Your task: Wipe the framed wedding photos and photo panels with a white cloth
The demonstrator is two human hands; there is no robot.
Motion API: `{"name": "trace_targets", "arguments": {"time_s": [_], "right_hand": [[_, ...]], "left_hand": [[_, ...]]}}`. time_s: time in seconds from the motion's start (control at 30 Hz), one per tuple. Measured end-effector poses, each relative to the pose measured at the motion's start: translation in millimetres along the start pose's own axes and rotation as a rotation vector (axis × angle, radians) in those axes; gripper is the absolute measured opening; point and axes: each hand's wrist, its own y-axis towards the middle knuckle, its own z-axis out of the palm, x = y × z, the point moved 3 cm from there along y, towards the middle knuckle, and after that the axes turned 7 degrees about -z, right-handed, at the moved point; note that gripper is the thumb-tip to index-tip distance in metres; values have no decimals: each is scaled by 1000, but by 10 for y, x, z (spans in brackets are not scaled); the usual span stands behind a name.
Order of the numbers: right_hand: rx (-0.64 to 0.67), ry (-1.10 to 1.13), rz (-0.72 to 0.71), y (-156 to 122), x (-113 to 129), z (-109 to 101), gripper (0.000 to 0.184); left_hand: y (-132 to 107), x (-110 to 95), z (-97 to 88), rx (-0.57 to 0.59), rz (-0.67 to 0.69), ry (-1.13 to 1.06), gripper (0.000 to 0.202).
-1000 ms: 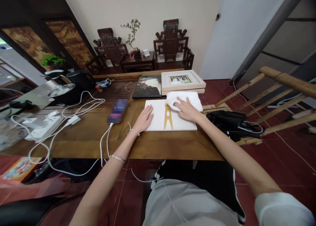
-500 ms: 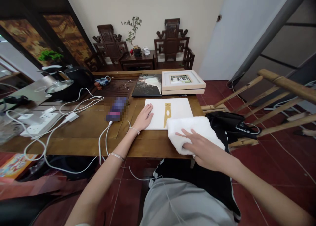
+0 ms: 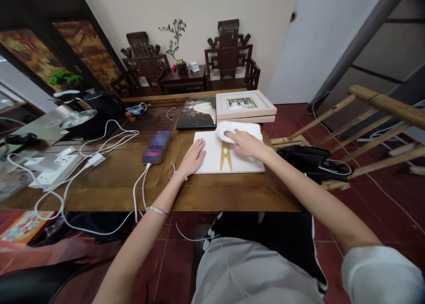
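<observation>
Here, a white panel [image 3: 211, 160] lies flat near the front of the wooden surface [image 3: 212, 200]. On its far part, a white cloth [image 3: 249, 128] sits under the right hand [image 3: 248, 145], partly bent fingers holding it; the left hand [image 3: 194, 157], slightly spread fingers grasping nothing, rests on the panel's left edge, likely steadying it.

Pale wall [image 3: 199, 2], dark carved chairs [image 3: 228, 51], red tile floor [image 3: 375, 211]; left, perhaps cabinet [image 3: 86, 44].

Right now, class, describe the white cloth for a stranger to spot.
On the wooden table, at right, lies a white board with a gold shape. The cloth sits over its far edge under the right hand: fluffy, unlike the flat board.
</observation>
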Motion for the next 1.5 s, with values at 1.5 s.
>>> {"name": "trace_targets", "arguments": {"time_s": [1.5], "right_hand": [[89, -167, -180, -652, 994, 306, 57]], "left_hand": [[9, 46, 27, -10, 2, -46, 53]]}}
